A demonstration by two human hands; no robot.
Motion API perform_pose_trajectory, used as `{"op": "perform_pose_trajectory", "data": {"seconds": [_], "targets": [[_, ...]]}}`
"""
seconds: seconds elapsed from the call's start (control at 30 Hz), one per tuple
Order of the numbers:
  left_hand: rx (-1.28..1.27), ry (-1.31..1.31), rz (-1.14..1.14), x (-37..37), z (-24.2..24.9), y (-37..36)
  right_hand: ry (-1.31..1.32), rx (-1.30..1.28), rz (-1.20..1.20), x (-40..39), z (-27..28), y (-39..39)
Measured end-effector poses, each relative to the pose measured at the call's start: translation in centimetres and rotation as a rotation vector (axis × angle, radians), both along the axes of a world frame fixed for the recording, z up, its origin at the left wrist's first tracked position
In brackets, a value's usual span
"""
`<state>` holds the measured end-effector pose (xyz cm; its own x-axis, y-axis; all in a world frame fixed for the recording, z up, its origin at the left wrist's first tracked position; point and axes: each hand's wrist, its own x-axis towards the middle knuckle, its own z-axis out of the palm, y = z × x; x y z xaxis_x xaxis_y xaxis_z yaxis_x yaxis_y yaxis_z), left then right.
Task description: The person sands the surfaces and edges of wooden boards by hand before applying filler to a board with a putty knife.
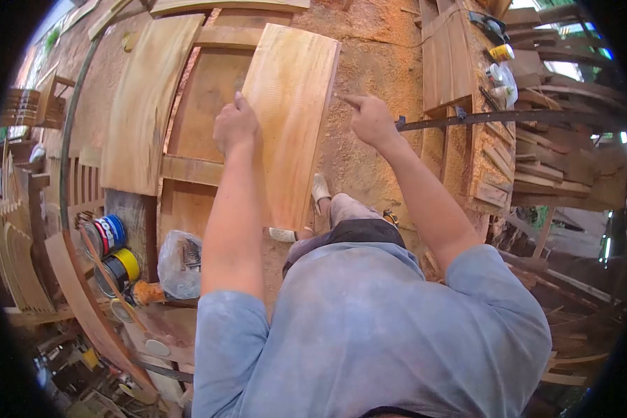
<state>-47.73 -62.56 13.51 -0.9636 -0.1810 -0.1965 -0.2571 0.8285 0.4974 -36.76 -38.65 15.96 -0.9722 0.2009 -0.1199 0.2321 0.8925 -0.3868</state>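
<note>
Far left there's my paint-splashed corner: a blue can [111,233] with a yellow can [126,265] just nearer to me, and a clear bag [178,263] to their right. Next up is a wide plank [148,97] lying lengthwise, then a wooden frame [192,169] beside it. My hands are apart, one on each side of the pale board [290,118], which overlaps the frame's right side, its near end by my shoes [320,189]. Left hand [237,127] is curled at the board's left edge, thumb up; can't tell if it's actually gripping. Right hand [371,122] has the index finger pointing at the right edge, other fingers tucked; can't tell if it's touching. Sawdust [383,59] everywhere on the floor. Over right, the surface [447,66] has a yellow tub [501,53] by its right edge, then stacked wood [557,164] past that.
</note>
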Motion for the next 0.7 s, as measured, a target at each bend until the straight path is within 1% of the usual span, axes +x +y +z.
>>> {"op": "perform_pose_trajectory", "data": {"seconds": [0.07, 0.1, 0.17, 0.2, 0.27, 0.3, 0.37, 0.4, 0.47, 0.5, 0.57, 0.6, 0.67, 0.7], "targets": [[-0.017, 0.014, -0.003, 0.4, 0.6, 0.3, 0.355, -0.163, -0.125, -0.1, -1.8, 0.4], [-0.02, 0.005, -0.002, 0.6, 1.1, 0.4, 0.364, -0.177, -0.144, -0.2, -2.7, 0.4], [-0.052, 0.007, -0.017, 0.5, 1.7, 0.6, 0.548, -0.233, -0.204, -1.0, -4.1, -1.0], [-0.085, -0.002, 0.0, 0.5, 1.5, 0.8, 0.557, -0.256, -0.229, -1.4, -4.8, -1.7], [-0.148, -0.011, -0.008, 0.3, 1.6, 0.9, 0.671, -0.433, -0.245, -1.8, -6.7, -3.1], [-0.136, -0.039, 0.007, 0.3, 1.8, 1.0, 0.67, -0.45, -0.276, -1.5, -7.6, -3.7], [-0.141, -0.071, 0.014, 0.5, 1.9, 1.3, 0.585, -0.325, -0.221, -1.0, -8.4, -4.6], [-0.144, -0.058, 0.029, 0.5, 1.9, 1.4, 0.581, -0.339, -0.238, -0.4, -8.6, -4.7], [-0.161, -0.046, 0.037, 0.5, 2.1, 1.6, 0.447, -0.128, -0.119, 0.5, -7.2, -4.4], [-0.155, -0.063, 0.048, 0.4, 2.2, 1.8, 0.447, -0.138, -0.125, 0.5, -7.1, -3.9], [-0.167, -0.088, 0.056, 0.6, 2.2, 1.7, 0.36, -0.062, 0.008, 0.9, -7.0, -3.1], [-0.172, -0.077, 0.061, 0.7, 2.3, 1.8, 0.358, -0.07, -0.002, 1.4, -6.7, -2.6], [-0.165, -0.049, 0.06, 0.6, 2.6, 2.1, 0.257, 0.033, 0.118, 1.6, -5.6, -1.1], [-0.171, -0.062, 0.06, 0.6, 2.5, 2.0, 0.27, 0.042, 0.116, 1.4, -5.2, -0.3]]}}
